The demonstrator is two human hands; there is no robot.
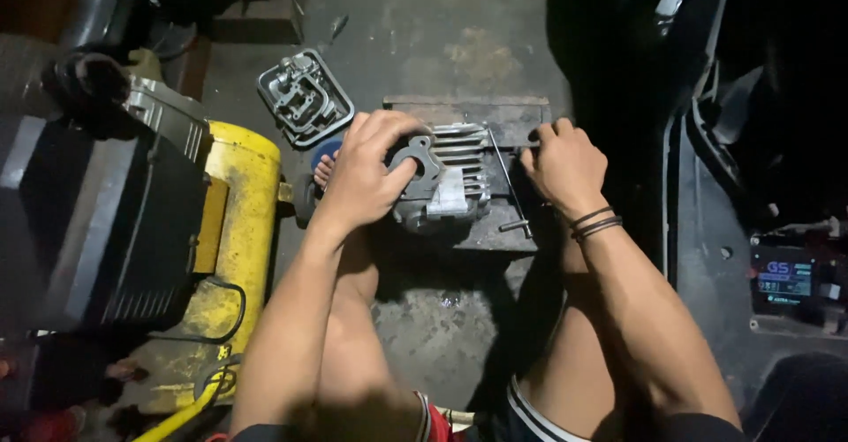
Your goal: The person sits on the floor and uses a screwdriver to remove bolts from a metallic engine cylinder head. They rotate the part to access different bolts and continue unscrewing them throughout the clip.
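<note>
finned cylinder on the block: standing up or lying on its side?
On its side. The finned cylinder rests on the wood block with fins stacked vertically in the head view; the left hand grips its flange end, the right hand beside it.

Floor (442, 18): stained grey concrete, dimly lit. Yellow machine housing (238, 221) with black cable alongside. Dark vehicle bodywork (707, 230) opposite. Small lit display (784, 280), blue-green glow.

A grey finned engine cylinder (446, 177) lies on its side on a wooden block (495, 120); metal rod (511, 181) beside it.
</note>
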